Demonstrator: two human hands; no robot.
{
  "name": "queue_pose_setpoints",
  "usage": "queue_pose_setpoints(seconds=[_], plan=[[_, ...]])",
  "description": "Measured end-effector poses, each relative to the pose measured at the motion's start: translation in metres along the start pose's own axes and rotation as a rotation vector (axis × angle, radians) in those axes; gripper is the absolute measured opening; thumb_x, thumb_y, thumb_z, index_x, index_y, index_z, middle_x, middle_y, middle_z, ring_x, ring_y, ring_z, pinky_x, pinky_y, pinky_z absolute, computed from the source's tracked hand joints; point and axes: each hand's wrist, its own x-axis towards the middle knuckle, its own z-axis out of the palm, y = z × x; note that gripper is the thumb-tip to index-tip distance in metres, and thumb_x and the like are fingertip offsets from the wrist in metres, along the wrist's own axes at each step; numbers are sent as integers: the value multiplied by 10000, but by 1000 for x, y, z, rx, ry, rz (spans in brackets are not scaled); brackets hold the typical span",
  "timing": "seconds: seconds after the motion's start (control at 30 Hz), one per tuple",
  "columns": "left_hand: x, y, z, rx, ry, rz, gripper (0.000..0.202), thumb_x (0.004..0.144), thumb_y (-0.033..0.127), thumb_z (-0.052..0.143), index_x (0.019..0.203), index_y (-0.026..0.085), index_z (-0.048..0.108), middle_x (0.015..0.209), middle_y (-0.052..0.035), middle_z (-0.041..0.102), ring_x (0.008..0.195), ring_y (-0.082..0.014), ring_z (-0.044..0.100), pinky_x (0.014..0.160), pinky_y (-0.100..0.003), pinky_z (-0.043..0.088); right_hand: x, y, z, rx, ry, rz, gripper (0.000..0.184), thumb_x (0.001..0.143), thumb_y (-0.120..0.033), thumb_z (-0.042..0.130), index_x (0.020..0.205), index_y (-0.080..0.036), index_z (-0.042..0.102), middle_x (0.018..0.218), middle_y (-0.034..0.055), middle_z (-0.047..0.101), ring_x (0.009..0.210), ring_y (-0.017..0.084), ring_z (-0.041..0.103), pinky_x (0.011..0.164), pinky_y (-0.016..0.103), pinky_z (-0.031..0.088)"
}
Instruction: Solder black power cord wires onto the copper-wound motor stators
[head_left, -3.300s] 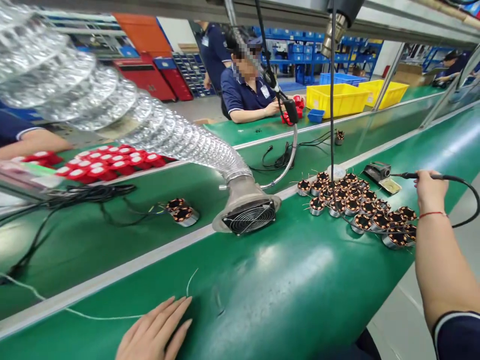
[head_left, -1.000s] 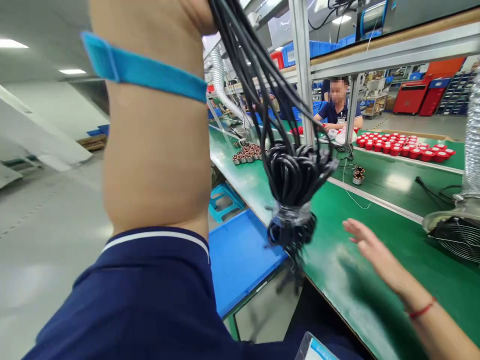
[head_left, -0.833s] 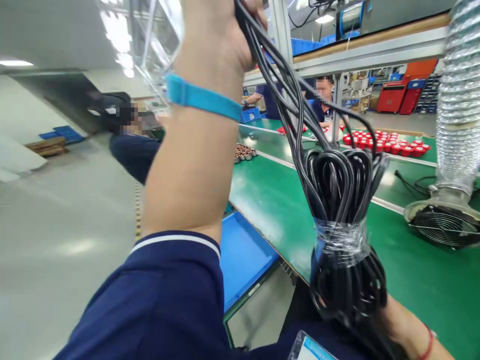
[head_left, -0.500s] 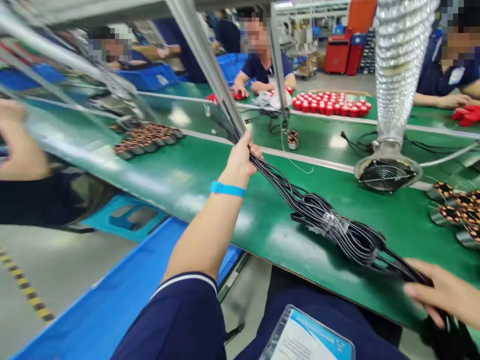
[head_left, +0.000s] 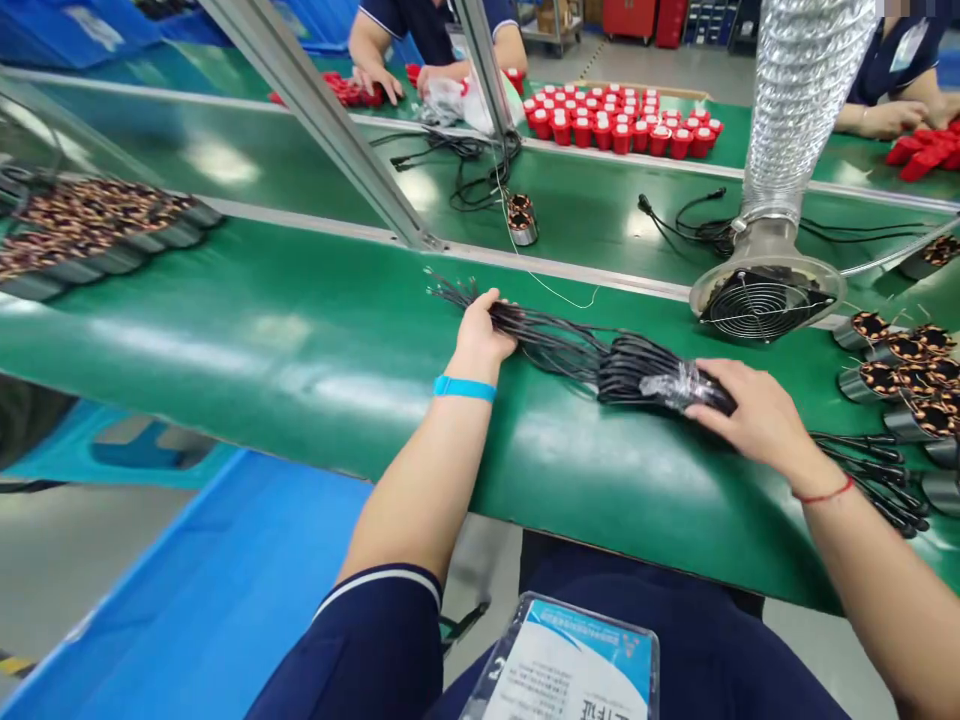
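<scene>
Along the green bench (head_left: 322,285) runs a black cable bundle (head_left: 619,375), resting on it or just above; the step in hand seems to be laying it out straight, and the next move probably calls for 2 even, gentle grips. The right hand (head_left: 750,405) grasps the coil (head_left: 637,372), the left hand (head_left: 484,330) the straight strands (head_left: 534,322). Clear wrap (head_left: 670,388) (rather crumpled) binds the coil; thin wire tips (head_left: 451,290) fan out.

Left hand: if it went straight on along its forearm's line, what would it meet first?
The left hand would probably meet the pale metal strip first, with copper-wound parts beyond it. Depth is unclear; it might pass above.
</scene>
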Motion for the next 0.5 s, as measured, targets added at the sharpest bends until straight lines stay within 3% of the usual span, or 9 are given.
queue_pose_setpoints(seconds=[0.1,0.2,0.33,0.5], plan=[[-6,-8,3,-75,-31,-78,222,870,81,428,682,167,508,584,1,601,561,-95,621,635,-228,550,22,32,-7,149,-28,113,418,891,-472,555,1225,-224,604,1194,73,696,1052,268,671,898,431,533],[-11,-10,6,-177,-66,-60,202,853,74,429,706,159,536,644,-8,638,614,-91,639,694,-219,555,30,39,-16,149,18,145,315,906,-401,532,1130,-212,649,1097,66,723,999,246,679,883,397,528],[-11,-9,4,-308,-114,-11,196,869,105,468,689,171,509,624,17,604,598,-92,630,705,-228,544,23,19,-24,-87,139,-2,242,955,-312,449,1033,-197,647,1011,94,699,946,245,638,839,386,490],[-14,-8,2,-285,-102,-40,217,907,147,487,692,173,505,593,25,579,565,-87,609,678,-219,528,20,-8,-20,-409,44,-228,279,865,-363,620,1017,-132,584,992,155,616,876,284,528,712,381,424]])
